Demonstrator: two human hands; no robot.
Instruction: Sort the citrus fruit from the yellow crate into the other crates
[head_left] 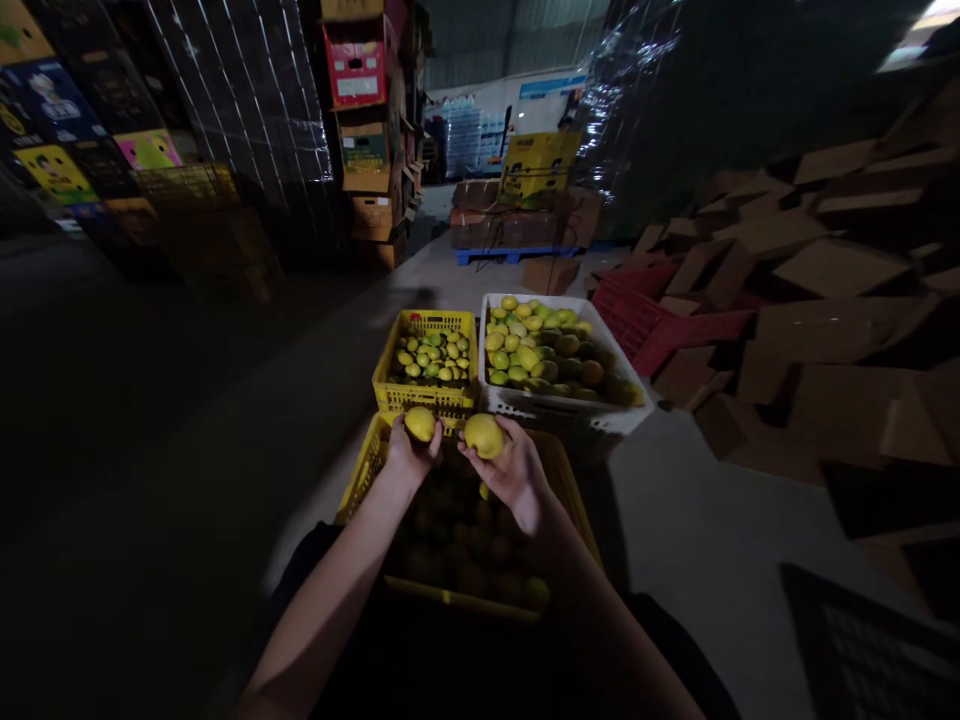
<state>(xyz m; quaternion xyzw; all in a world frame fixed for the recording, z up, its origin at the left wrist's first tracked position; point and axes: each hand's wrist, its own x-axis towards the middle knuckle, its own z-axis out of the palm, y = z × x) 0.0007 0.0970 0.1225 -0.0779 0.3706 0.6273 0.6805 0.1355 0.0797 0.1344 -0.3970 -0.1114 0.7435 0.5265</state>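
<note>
My left hand (410, 455) is closed around a yellow lemon (420, 424), which shows above the fingers. A second, slightly larger-looking lemon (484, 436) sits in my right hand (517, 470), fingers wrapped about its side. Both hands are over the near yellow crate (363, 478), whose shaded inside holds many lemons (480, 550). Beyond my left hand stands a smaller-looking yellow crate (424, 396) with yellow and green lemons in it. Past my right hand, a white crate (592, 416) is heaped with yellow and greenish lemons (529, 345).
Flattened and open cardboard boxes (832, 330) pile up on the right, around a red crate (637, 318). Stacked cartons (369, 160) rise at the back. A blue pallet (510, 255) carries boxes behind the crates. A dark slatted object (862, 640) lies at lower right.
</note>
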